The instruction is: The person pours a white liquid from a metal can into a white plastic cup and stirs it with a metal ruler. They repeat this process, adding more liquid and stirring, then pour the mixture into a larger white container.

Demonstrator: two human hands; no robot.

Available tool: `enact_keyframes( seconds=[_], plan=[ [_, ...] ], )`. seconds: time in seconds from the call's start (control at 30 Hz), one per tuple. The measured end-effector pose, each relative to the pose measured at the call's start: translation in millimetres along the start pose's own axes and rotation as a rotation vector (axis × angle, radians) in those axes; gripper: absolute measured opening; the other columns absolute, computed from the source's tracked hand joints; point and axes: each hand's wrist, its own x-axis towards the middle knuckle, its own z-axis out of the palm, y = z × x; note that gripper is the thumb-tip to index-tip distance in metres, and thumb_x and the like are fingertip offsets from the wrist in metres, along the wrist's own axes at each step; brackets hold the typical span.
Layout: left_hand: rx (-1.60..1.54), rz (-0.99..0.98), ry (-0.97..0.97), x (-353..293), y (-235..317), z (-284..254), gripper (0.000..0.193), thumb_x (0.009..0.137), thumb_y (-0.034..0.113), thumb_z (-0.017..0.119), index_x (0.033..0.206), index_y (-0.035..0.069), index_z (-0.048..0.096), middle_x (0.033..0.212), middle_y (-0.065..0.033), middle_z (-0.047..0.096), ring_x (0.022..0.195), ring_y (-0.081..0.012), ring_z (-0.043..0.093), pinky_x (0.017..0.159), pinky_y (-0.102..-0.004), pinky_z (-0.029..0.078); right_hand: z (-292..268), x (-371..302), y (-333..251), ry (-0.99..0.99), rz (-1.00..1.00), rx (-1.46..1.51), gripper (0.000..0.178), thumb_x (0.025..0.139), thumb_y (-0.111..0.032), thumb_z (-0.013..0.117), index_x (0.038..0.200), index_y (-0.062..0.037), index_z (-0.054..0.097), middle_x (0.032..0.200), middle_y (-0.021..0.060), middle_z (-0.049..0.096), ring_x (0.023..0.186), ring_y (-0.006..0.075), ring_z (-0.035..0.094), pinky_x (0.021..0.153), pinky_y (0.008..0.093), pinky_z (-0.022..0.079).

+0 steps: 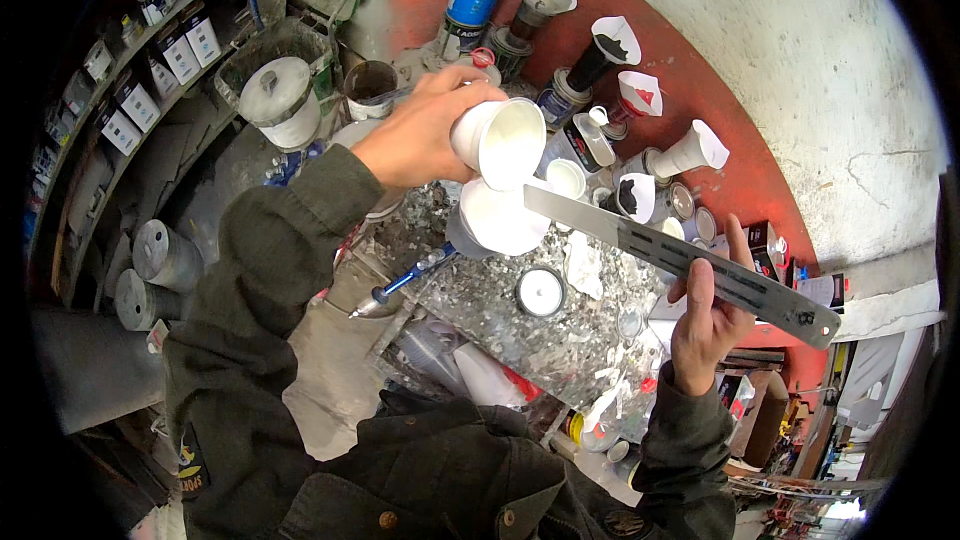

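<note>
My left hand (428, 128) is closed around a white plastic cup (507, 145), tipped so its mouth faces down to the right, with whitish residue inside. Just below it sits a white paper cone (505, 224) on top of a container, and a blue tool (415, 273) resembling a spray gun sticks out beside it. In my right hand (705, 328), a long flat metal mixing stick (655, 245) with slots is pinched; its far end reaches the cup's lower rim. Whether paint is flowing between cup and cone I cannot tell.
The paint-spattered bench (470, 295) holds a small dark-rimmed can of white (541, 292). Along the red wall stand several cans with used paper cones, near a blue can (474, 2). A lidded white bucket (280, 100) stands left, by a shelf (150, 35) of containers.
</note>
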Motion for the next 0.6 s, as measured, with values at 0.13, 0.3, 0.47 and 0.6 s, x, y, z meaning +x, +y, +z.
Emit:
enact_keyframes(
  seconds=[0.13,0.3,0.47,0.6],
  plan=[
    [0.0,-0.01,-0.006,-1.1,-0.6,0.9,0.084,0.058,0.011,0.089,0.136,0.016,0.055,0.146,-0.016,0.042,0.137,-0.0401,0.04,0.115,-0.0472,0.035,-0.9,-0.6,-1.4,-0.003,-0.007,-0.028,0.049,0.097,-0.002,0.061,0.143,0.0093,0.05,0.078,0.0018,0.058,0.061,0.0066,0.053,0.055,0.02,0.042],
    [0.025,-0.016,-0.012,-1.9,1.5,2.4,0.084,0.057,0.011,0.089,0.134,0.016,0.057,0.145,-0.0177,0.042,0.136,-0.0422,0.039,0.115,-0.049,0.034,-3.5,-0.7,0.5,-0.005,-0.017,-0.046,0.049,0.097,-0.001,0.061,0.143,0.0098,0.049,0.078,0.0014,0.058,0.061,0.0061,0.053,0.055,0.0197,0.042],
    [0.088,-0.027,-0.025,-2.2,1.5,5.3,0.083,0.056,0.012,0.09,0.132,0.018,0.058,0.146,-0.0183,0.041,0.136,-0.0428,0.039,0.115,-0.0509,0.034,-3.0,-1.5,0.0,0.003,-0.006,-0.021,0.049,0.097,-0.002,0.062,0.143,0.0095,0.049,0.078,0.0017,0.059,0.061,0.006,0.053,0.055,0.0197,0.042],
    [0.127,-0.014,-0.031,-2.8,4.0,4.5,0.078,0.057,0.013,0.089,0.13,0.019,0.06,0.147,-0.018,0.042,0.135,-0.0432,0.039,0.113,-0.052,0.035,-4.4,-1.9,1.6,0.002,-0.005,0.003,0.05,0.097,-0.003,0.063,0.143,0.0086,0.049,0.079,0.002,0.06,0.062,0.0061,0.054,0.055,0.0199,0.042]
  ],
)
